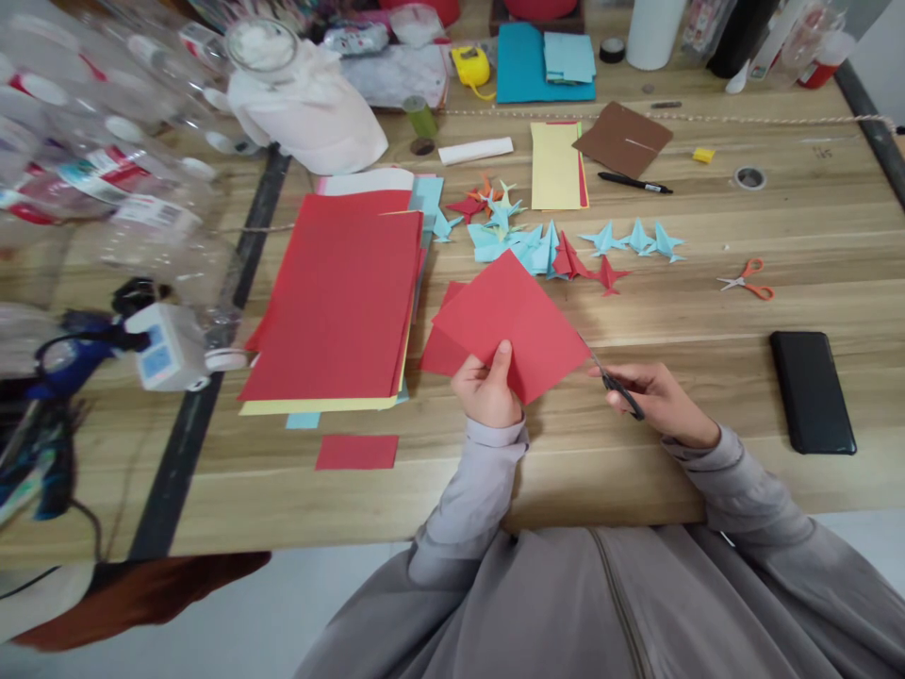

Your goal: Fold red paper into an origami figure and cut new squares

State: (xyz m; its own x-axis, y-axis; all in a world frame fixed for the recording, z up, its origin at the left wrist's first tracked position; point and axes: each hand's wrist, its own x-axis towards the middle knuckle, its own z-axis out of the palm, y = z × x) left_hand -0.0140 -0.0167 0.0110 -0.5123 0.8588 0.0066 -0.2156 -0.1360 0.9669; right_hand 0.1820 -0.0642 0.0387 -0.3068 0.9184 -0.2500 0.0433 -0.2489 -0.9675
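Note:
My left hand (pixel 489 387) pinches a red paper square (pixel 513 321) by its lower left edge, thumb on top. Black scissors (pixel 622 391) are in my right hand (pixel 657 401), their blades at the right corner of the square. Another red sheet (pixel 442 354) lies partly under the held one. To the left rests a stack of large red sheets (pixel 339 302) with yellow and blue edges showing beneath. A small red rectangle (pixel 357 452) lies below that stack. Folded paper cranes (pixel 544 250) in blue, red and orange sit just beyond the square.
Orange-handled scissors (pixel 755 281) and a black phone (pixel 813 391) lie at the right. Yellow paper (pixel 556 168), brown paper (pixel 622 141) and a pen (pixel 634 183) are farther back. Plastic bottles (pixel 156 222) and a white adapter (pixel 168 347) crowd the left.

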